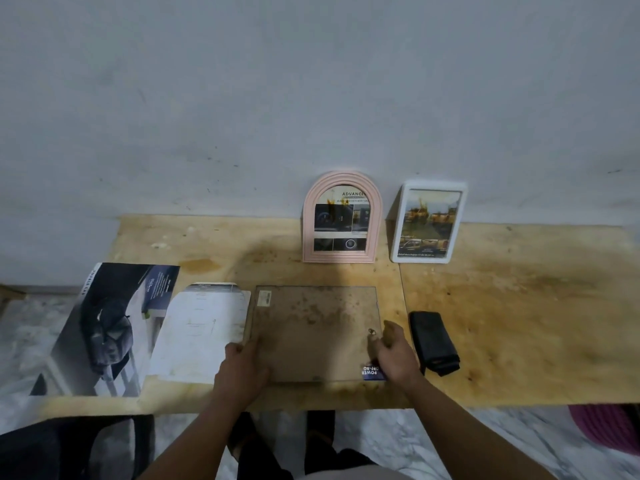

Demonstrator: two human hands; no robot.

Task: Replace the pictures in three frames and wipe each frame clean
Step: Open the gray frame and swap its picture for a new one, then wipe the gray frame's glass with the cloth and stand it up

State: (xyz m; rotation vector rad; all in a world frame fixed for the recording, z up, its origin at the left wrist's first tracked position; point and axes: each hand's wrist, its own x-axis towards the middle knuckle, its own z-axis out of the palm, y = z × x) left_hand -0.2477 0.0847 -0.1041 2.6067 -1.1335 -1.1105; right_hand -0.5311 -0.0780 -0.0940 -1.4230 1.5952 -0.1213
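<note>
A rectangular frame (311, 323) lies face down on the wooden table (519, 323), its brown backing board up. My left hand (242, 368) rests on its near left corner, fingers over the edge. My right hand (394, 355) is at the right edge by a small metal clip (371, 331), fingers curled there. A blue picture corner (373, 372) sticks out beneath the frame under that hand. A pink arched frame (342, 221) and a white rectangular frame (427, 223) lean on the wall behind, each holding a picture.
A folded black cloth (433, 342) lies right of the flat frame. A pale printed sheet (199, 330) and a large car brochure (110, 327) lie to the left, overhanging the table's front edge. A pink object (609, 427) sits on the floor at right.
</note>
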